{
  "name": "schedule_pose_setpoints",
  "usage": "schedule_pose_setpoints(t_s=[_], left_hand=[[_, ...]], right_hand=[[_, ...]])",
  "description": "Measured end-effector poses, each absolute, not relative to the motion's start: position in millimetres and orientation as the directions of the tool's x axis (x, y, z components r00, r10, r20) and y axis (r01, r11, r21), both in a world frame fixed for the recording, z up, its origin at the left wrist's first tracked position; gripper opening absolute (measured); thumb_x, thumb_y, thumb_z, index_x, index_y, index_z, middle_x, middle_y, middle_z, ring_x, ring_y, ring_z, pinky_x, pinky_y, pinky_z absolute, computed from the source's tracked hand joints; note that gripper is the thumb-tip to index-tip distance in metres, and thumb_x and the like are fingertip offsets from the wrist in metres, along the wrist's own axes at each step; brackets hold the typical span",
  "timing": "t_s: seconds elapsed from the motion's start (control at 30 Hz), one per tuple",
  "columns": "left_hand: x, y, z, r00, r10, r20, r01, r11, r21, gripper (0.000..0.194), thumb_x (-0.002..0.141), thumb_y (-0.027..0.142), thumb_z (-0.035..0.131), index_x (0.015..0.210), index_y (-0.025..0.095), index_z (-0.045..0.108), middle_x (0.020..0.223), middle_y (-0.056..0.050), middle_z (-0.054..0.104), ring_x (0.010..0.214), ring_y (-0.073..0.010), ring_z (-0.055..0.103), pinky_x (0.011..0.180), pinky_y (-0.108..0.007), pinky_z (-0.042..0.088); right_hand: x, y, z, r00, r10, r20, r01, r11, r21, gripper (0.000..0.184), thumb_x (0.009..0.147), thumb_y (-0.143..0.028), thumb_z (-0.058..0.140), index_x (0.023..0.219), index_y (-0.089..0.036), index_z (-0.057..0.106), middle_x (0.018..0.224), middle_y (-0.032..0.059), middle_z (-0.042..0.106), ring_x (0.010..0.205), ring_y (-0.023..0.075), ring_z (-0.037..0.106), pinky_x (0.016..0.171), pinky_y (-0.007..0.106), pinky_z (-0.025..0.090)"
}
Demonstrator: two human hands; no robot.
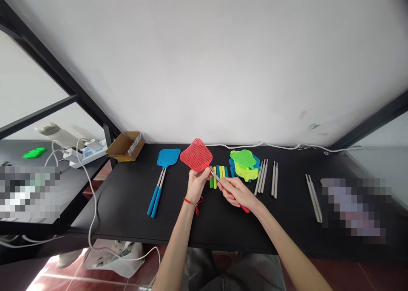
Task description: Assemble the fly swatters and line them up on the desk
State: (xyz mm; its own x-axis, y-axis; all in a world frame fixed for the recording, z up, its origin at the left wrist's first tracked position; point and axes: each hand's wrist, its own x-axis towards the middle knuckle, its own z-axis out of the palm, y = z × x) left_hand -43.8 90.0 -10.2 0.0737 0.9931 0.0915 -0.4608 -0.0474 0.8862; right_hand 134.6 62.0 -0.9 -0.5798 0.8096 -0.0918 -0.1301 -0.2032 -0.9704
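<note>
Above the black table (127,214) I hold a red fly swatter (196,155). My left hand (196,184) pinches it just under the mesh head. Lower down, my right hand (237,192) is wrapped round its red handle, and the metal rod shows between the two hands. Behind my hands lie several green, yellow and blue handles (219,172) in a row. A stack of green, yellow and blue swatter heads (245,165) lies just to the right of them.
Finished blue swatters (162,176) lie to the left. Grey metal rods (267,178) lie right of the heads, with two more rods (314,192) farther right. A cardboard box (126,145) stands at the back left. A white cable (92,206) hangs off the left edge.
</note>
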Motion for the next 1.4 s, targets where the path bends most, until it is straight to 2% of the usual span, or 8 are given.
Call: schedule_pose_setpoints(t_s=[0.27,0.57,0.77,0.87,1.1,1.27,1.33,1.4], left_hand=[[-41.2,91.0,-12.3,0.045,0.992,0.117,-0.491,-0.08,0.867,0.023,0.078,0.036,0.079,0.076,0.014,0.074,0.078,-0.005,0.062,0.065,-0.0098,0.05,0.061,-0.024,0.043],[-41.2,92.6,-14.5,0.058,0.994,0.093,-0.554,-0.045,0.831,0.021,0.08,0.033,0.078,0.077,0.013,0.073,0.08,-0.004,0.061,0.065,-0.0082,0.048,0.063,-0.023,0.042],[-52.7,101.0,-17.4,-0.089,0.994,0.058,-0.647,-0.103,0.756,0.018,0.078,0.027,0.08,0.073,0.012,0.07,0.082,-0.003,0.059,0.068,-0.0067,0.047,0.065,-0.021,0.042],[-55.7,103.9,-19.5,-0.095,0.994,0.046,-0.645,-0.097,0.758,0.018,0.079,0.027,0.079,0.074,0.012,0.071,0.083,-0.004,0.06,0.068,-0.0069,0.048,0.065,-0.021,0.043],[-62.2,110.3,-24.4,-0.227,0.973,-0.027,-0.681,-0.139,0.719,0.018,0.074,0.025,0.083,0.074,0.011,0.071,0.084,-0.004,0.06,0.071,-0.0071,0.049,0.064,-0.02,0.043],[-60.3,105.2,-15.1,-0.112,0.994,-0.01,-0.706,-0.072,0.705,0.018,0.079,0.028,0.079,0.077,0.013,0.07,0.085,-0.004,0.061,0.071,-0.0077,0.051,0.064,-0.021,0.043],[-59.7,103.0,-10.1,-0.044,0.999,-0.009,-0.715,-0.025,0.698,0.019,0.082,0.032,0.076,0.084,0.014,0.071,0.091,-0.005,0.063,0.077,-0.0098,0.056,0.067,-0.023,0.045],[-60.5,102.5,-7.3,-0.055,0.998,-0.01,-0.719,-0.033,0.694,0.023,0.084,0.038,0.074,0.091,0.015,0.071,0.096,-0.006,0.065,0.081,-0.0113,0.059,0.071,-0.024,0.047]], right_hand=[[134.6,60.5,-0.2,-0.597,0.796,-0.1,-0.136,-0.224,-0.965,0.041,0.099,-0.056,0.048,0.079,-0.02,0.047,0.05,-0.0111,0.035,0.031,0.0038,0.028,0.029,0.015,0.023],[134.1,57.7,0.3,-0.623,0.768,-0.15,-0.212,-0.35,-0.913,0.04,0.098,-0.055,0.051,0.079,-0.019,0.048,0.049,-0.0115,0.033,0.031,0.0028,0.024,0.028,0.015,0.02],[147.6,47.0,-4.1,-0.685,0.682,-0.255,-0.189,-0.504,-0.843,0.04,0.098,-0.054,0.052,0.079,-0.019,0.048,0.05,-0.0115,0.032,0.03,0.0022,0.022,0.027,0.014,0.016],[158.0,42.3,-4.3,-0.684,0.676,-0.276,-0.177,-0.52,-0.835,0.04,0.098,-0.053,0.053,0.079,-0.019,0.048,0.05,-0.0114,0.032,0.03,0.002,0.022,0.026,0.014,0.016],[182.4,30.8,-4.2,-0.682,0.658,-0.32,-0.09,-0.509,-0.856,0.04,0.1,-0.052,0.051,0.078,-0.018,0.049,0.05,-0.0108,0.034,0.03,0.0019,0.024,0.027,0.014,0.017],[190.8,27.3,-5.5,-0.643,0.68,-0.353,-0.072,-0.513,-0.855,0.041,0.099,-0.053,0.052,0.079,-0.018,0.051,0.049,-0.0112,0.033,0.03,0.0017,0.024,0.028,0.014,0.017],[193.1,27.1,-5.5,-0.636,0.686,-0.354,-0.077,-0.513,-0.855,0.041,0.098,-0.053,0.053,0.078,-0.018,0.051,0.048,-0.0112,0.033,0.03,0.0018,0.025,0.028,0.015,0.017],[195.4,26.5,-5.3,-0.629,0.693,-0.352,-0.082,-0.509,-0.857,0.041,0.098,-0.053,0.053,0.078,-0.018,0.052,0.048,-0.0113,0.033,0.029,0.0018,0.025,0.028,0.015,0.017]])
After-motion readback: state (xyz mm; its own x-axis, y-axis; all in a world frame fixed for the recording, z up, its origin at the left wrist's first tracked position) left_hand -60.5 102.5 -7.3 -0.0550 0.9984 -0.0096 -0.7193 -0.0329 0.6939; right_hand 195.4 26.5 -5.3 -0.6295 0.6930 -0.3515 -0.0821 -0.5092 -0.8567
